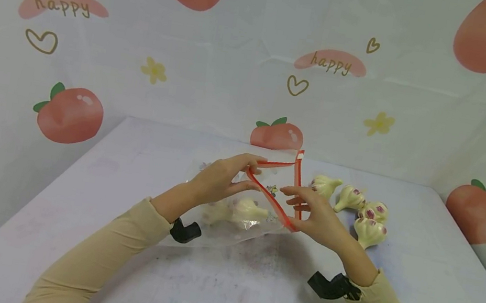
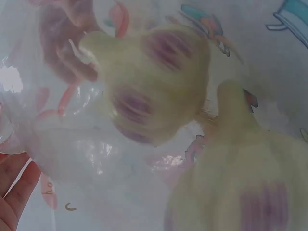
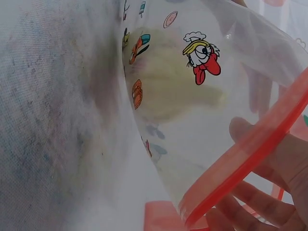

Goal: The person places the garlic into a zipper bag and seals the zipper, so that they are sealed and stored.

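Observation:
A clear zip bag [image 1: 220, 235] with a red-edged mouth and printed cartoon figures lies between the hands, its mouth spread apart toward the right. Two garlic bulbs [image 1: 249, 211] show through its film, large and close in the left wrist view. The left hand [image 1: 225, 175] grips the mouth's left side, with fingers at the far red edge and thumb by the near one. At the opposite end, the right hand [image 1: 316, 216] has loosely spread fingers at the opening. Its thumb [image 3: 240, 129] lies behind the red strip [image 3: 250, 154] in the right wrist view.
Several garlic bulbs [image 1: 370, 232] are grouped on the white-covered table [image 1: 210, 295], right of the bag and just beyond the right hand. A white cloth backdrop [image 1: 237, 66] with printed fruit hangs behind the table. Each wrist carries a black camera mount [image 1: 330, 286].

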